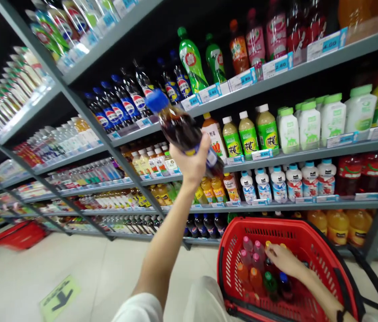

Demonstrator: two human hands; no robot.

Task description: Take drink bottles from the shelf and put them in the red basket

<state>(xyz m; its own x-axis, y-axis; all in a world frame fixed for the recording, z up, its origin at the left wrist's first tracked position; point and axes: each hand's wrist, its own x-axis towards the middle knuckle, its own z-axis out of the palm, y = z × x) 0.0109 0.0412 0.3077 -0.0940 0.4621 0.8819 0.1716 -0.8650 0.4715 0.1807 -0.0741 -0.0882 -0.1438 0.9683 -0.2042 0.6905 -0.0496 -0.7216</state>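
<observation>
My left hand (192, 163) is raised toward the shelves and wrapped round a dark cola bottle (178, 127) with a blue cap, held tilted with the cap up and to the left. My right hand (281, 259) reaches down into the red shopping basket (323, 255). Its fingers curl among several upright bottles (259, 273) with pink, orange, green and blue caps. What the fingers grip, if anything, is hidden.
Grey shelves (276, 76) full of drink bottles run along the aisle from left to right, with price tags on their edges. A second red basket (18, 235) sits on the pale floor at far left. A green floor sticker (58, 297) lies near the bottom.
</observation>
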